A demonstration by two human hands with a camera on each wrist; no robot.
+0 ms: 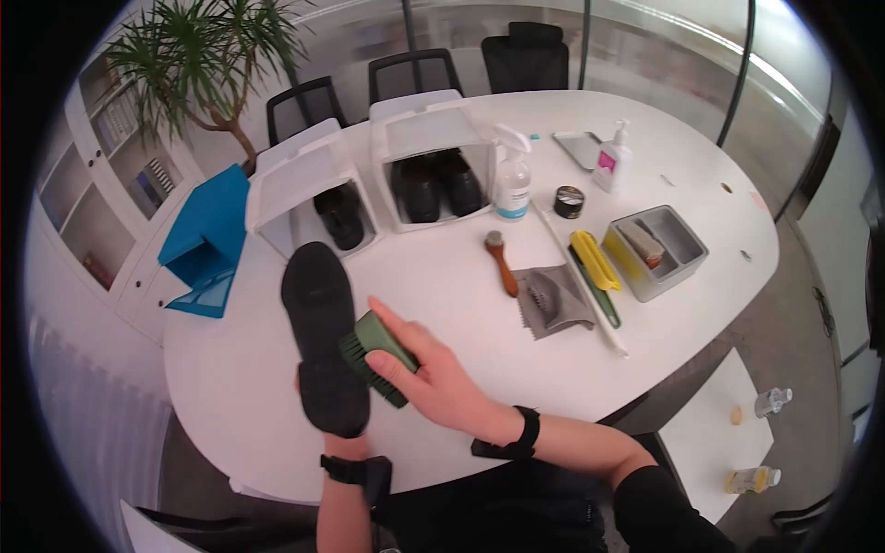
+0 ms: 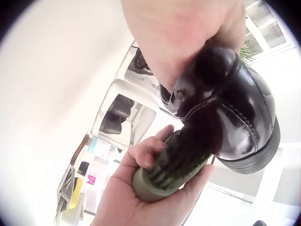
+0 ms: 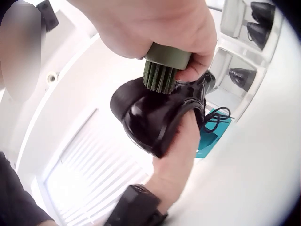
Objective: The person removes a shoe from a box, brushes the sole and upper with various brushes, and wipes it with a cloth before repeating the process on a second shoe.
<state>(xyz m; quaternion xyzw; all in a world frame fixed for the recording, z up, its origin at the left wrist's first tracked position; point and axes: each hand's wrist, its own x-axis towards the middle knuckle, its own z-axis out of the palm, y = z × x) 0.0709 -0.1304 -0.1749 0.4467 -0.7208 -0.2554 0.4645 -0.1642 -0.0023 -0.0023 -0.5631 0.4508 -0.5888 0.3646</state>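
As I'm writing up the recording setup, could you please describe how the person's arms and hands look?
The left hand and right hand wear no gloves. The left wrist strap and right wrist strap are black, each carrying a dark, boxy unit. A short black sleeve shows on the right arm; the left one is unclear.
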